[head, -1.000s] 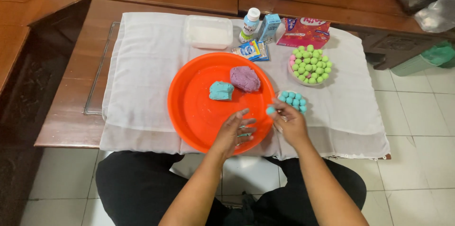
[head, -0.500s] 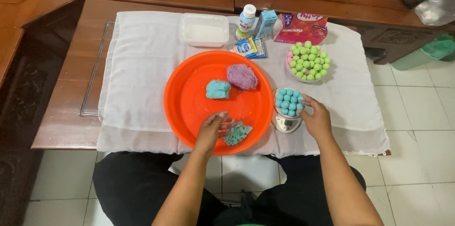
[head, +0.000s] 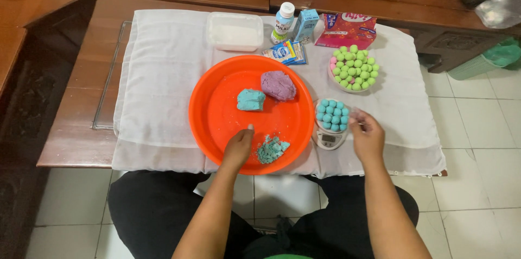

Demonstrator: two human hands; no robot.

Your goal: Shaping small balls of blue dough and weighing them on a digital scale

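2 hands (head: 239, 147) (head: 367, 137) loosely curled; neither grip holds dough (head: 271, 149).

My left hand (head: 239, 147) lies palm down, fingers curled loosely, nothing in its grasp. My right hand (head: 366, 137) hovers beside it, fingers bent inward, empty too. Both forearms reach forward from my lap.

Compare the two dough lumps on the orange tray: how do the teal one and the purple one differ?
The teal lump is smaller and blocky with squared edges; the purple lump is larger, rounded and domed. The teal lump lies nearer the tray's middle, the purple lump nearer its far rim. Both rest untouched on the orange tray, apart from both hands.
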